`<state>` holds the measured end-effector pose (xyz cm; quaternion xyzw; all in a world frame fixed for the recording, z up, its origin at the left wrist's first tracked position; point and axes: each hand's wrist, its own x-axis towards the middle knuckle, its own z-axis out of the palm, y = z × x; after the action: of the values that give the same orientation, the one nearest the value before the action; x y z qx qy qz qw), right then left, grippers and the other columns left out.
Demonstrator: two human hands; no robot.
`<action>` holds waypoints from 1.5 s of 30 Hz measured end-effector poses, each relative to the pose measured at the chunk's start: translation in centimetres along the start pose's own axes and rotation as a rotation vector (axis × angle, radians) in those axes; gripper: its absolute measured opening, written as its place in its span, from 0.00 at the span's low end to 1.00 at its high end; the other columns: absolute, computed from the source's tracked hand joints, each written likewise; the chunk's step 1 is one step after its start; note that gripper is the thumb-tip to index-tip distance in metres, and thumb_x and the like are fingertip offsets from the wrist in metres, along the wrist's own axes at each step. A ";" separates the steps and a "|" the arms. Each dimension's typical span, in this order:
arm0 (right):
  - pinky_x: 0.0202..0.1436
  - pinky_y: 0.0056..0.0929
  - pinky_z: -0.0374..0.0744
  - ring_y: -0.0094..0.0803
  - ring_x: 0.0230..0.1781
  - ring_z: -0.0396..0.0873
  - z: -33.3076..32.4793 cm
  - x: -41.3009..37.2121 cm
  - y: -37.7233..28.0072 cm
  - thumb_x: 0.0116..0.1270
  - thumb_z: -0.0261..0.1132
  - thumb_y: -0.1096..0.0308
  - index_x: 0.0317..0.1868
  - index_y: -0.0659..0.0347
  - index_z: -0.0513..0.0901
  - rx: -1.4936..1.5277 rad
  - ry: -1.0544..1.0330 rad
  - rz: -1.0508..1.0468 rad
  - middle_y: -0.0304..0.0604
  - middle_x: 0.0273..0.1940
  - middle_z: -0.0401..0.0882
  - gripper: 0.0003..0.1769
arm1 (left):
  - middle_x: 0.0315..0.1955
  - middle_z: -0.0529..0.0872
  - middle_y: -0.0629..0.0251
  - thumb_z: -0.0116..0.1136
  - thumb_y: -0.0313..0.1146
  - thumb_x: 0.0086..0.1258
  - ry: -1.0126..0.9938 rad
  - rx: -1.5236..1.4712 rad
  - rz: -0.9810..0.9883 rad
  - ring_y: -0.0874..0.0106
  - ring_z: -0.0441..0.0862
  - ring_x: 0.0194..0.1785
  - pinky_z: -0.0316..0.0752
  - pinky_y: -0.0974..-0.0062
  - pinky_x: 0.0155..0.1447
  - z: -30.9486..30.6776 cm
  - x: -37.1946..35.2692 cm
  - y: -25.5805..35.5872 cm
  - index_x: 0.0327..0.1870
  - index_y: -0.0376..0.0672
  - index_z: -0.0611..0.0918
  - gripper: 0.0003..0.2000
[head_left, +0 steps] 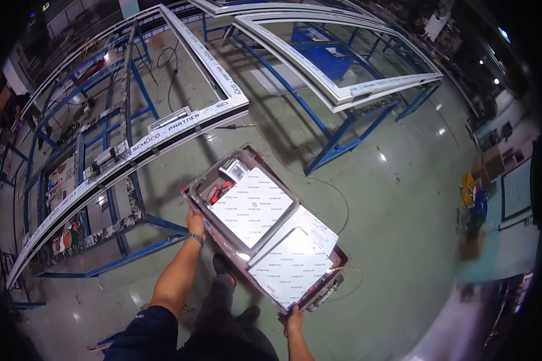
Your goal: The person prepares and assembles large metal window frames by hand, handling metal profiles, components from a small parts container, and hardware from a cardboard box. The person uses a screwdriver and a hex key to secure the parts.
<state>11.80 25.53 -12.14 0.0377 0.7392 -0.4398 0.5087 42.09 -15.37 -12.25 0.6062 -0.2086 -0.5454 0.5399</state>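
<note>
The person wears a dark navy garment, of which the short sleeve [153,328] on the left arm is seen well. This sleeve ends above the elbow, and it has a small pale marking near its edge, too small to read. At the wrist of the left hand [195,222] there is a watch [196,238] with a dark greyish band, which looks made of links. The right hand [293,323] is bare. The trousers [215,304] are dark, rather grey in the lit part. The shoes [249,315] look black, and one small orange-red patch [230,278] shows near the left ankle.
</note>
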 end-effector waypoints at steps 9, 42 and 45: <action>0.48 0.55 0.81 0.48 0.50 0.86 15.9 -1.6 -5.4 0.81 0.50 0.50 0.69 0.50 0.59 -0.080 -0.178 0.157 0.49 0.69 0.68 0.24 | 0.69 0.74 0.48 0.50 0.38 0.81 -0.031 0.210 0.231 0.61 0.75 0.69 0.66 0.69 0.72 1.4 7.4 2.1 0.77 0.35 0.61 0.29; 0.48 0.37 0.83 0.42 0.46 0.86 -17.8 24.4 -43.3 0.75 0.62 0.54 0.63 0.66 0.76 -0.141 0.121 -0.284 0.53 0.53 0.83 0.26 | 0.70 0.63 0.34 0.70 0.38 0.62 0.362 0.961 0.293 0.43 0.63 0.73 0.60 0.60 0.76 21.2 -3.6 2.5 0.79 0.38 0.53 0.48; 0.46 0.37 0.83 0.42 0.44 0.86 -16.1 26.0 -43.2 0.75 0.63 0.54 0.59 0.66 0.77 -0.136 0.070 -0.255 0.51 0.50 0.84 0.24 | 0.61 0.74 0.44 0.70 0.36 0.63 0.237 0.877 0.413 0.52 0.74 0.62 0.69 0.62 0.67 25.6 -5.9 7.6 0.78 0.38 0.59 0.43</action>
<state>-33.99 0.03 -4.61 -0.0759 0.7835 -0.4481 0.4237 20.12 -23.85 1.57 0.7799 -0.4713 -0.2154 0.3509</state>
